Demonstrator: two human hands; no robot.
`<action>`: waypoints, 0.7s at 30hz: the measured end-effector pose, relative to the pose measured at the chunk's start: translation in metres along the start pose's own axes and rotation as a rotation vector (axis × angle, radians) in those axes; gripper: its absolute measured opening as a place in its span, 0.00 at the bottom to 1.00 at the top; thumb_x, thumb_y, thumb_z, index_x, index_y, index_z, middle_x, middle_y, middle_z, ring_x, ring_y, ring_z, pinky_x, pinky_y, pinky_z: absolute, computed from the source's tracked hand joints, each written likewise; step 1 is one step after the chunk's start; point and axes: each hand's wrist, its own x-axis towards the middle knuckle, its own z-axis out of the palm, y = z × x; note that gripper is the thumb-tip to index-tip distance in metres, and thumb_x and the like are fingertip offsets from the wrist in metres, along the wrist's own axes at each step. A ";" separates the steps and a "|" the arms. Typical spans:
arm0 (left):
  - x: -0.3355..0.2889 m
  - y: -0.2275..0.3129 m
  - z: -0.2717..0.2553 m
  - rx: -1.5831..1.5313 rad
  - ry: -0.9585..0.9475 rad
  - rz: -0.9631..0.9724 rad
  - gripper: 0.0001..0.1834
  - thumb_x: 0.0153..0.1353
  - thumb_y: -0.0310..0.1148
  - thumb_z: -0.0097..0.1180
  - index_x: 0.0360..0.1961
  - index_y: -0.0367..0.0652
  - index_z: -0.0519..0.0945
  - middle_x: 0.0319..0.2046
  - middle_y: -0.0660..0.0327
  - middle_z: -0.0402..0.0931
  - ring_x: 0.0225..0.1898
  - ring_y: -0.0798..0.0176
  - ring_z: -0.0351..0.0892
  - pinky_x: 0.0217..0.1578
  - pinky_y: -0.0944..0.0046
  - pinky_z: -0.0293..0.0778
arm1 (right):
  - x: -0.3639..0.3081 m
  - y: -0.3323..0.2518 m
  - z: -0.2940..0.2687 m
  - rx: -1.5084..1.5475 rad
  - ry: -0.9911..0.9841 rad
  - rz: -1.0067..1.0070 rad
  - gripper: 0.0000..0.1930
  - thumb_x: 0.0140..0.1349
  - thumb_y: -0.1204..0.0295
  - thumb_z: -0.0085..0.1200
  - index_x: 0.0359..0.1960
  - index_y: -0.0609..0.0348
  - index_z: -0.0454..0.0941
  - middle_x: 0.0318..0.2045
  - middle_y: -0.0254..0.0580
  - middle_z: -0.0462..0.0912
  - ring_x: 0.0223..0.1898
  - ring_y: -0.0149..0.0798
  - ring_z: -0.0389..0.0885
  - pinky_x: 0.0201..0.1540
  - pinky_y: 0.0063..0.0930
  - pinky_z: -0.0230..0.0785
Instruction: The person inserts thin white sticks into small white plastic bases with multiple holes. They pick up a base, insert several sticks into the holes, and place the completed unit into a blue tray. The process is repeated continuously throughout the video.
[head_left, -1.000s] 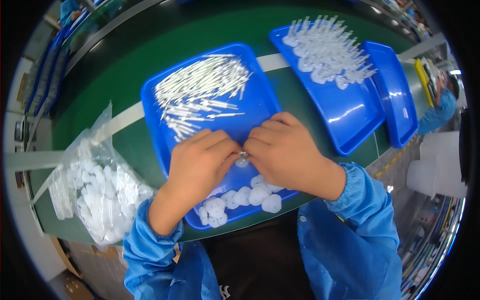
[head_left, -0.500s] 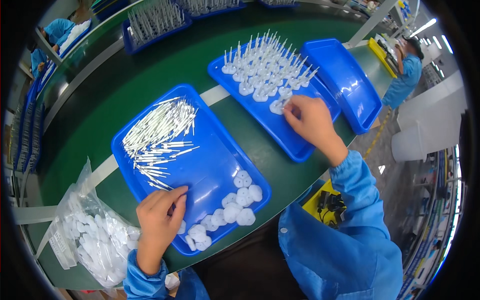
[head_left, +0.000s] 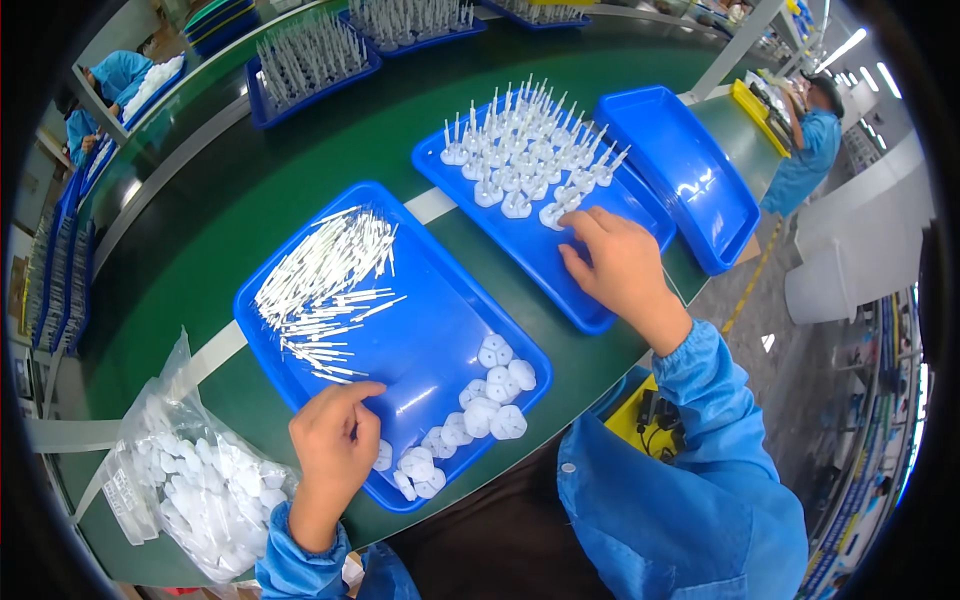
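Observation:
My left hand (head_left: 335, 440) is above the near left edge of a blue tray (head_left: 440, 350), fingers curled in and index finger pointing right. What it holds, if anything, is hidden. In this tray lie a heap of thin white sticks (head_left: 330, 260) and several white five-lobed plastic discs (head_left: 482, 415). My right hand (head_left: 622, 268) is over a second blue tray (head_left: 565, 285), its thumb and index finger apart and nothing between them. Its index fingertip is beside the nearest stick-and-disc piece (head_left: 553, 214). Rows of such pieces (head_left: 520, 150) stand upright on that tray.
A bare blue tray (head_left: 690, 180) lies at the right. A clear plastic bag of white discs (head_left: 205, 490) is at the lower left. Trays of upright pieces (head_left: 310, 60) line the far side of the green table (head_left: 190, 270). A person (head_left: 815, 145) stands at far right.
My right thumb and index finger have parted from the nearest stick-and-disc piece, which stays on the tray. My left hand remains at the left tray's edge, still curled.

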 end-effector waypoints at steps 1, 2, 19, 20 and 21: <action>0.001 0.001 0.000 0.006 0.010 -0.002 0.18 0.58 0.11 0.60 0.44 0.39 0.92 0.20 0.63 0.68 0.19 0.67 0.66 0.23 0.64 0.62 | 0.001 0.002 0.002 -0.019 0.020 -0.017 0.17 0.64 0.65 0.71 0.54 0.48 0.86 0.41 0.40 0.88 0.43 0.48 0.91 0.44 0.43 0.84; 0.003 0.003 -0.002 0.014 0.020 -0.005 0.17 0.58 0.11 0.60 0.44 0.39 0.92 0.20 0.63 0.68 0.19 0.68 0.66 0.23 0.64 0.62 | 0.001 0.001 0.003 -0.036 0.040 -0.033 0.17 0.64 0.65 0.71 0.54 0.49 0.87 0.42 0.39 0.88 0.44 0.48 0.91 0.45 0.43 0.84; -0.002 0.001 -0.002 -0.046 0.010 -0.048 0.17 0.60 0.15 0.64 0.47 0.44 0.94 0.24 0.59 0.82 0.20 0.63 0.75 0.25 0.62 0.71 | 0.014 -0.007 0.000 0.125 0.057 -0.157 0.11 0.66 0.68 0.71 0.48 0.52 0.90 0.46 0.40 0.90 0.45 0.48 0.90 0.48 0.42 0.83; -0.001 -0.003 0.001 -0.053 0.029 -0.014 0.18 0.61 0.13 0.63 0.48 0.42 0.94 0.23 0.61 0.79 0.21 0.65 0.74 0.25 0.63 0.68 | 0.010 -0.015 -0.006 0.198 0.016 -0.106 0.09 0.66 0.69 0.71 0.47 0.54 0.90 0.43 0.40 0.90 0.42 0.50 0.90 0.46 0.42 0.82; 0.000 -0.005 0.000 -0.054 0.041 0.021 0.19 0.62 0.12 0.62 0.49 0.41 0.94 0.22 0.62 0.77 0.22 0.67 0.72 0.26 0.64 0.66 | 0.009 -0.023 -0.009 0.275 -0.026 -0.048 0.08 0.66 0.71 0.71 0.45 0.55 0.90 0.40 0.41 0.90 0.40 0.51 0.90 0.45 0.42 0.82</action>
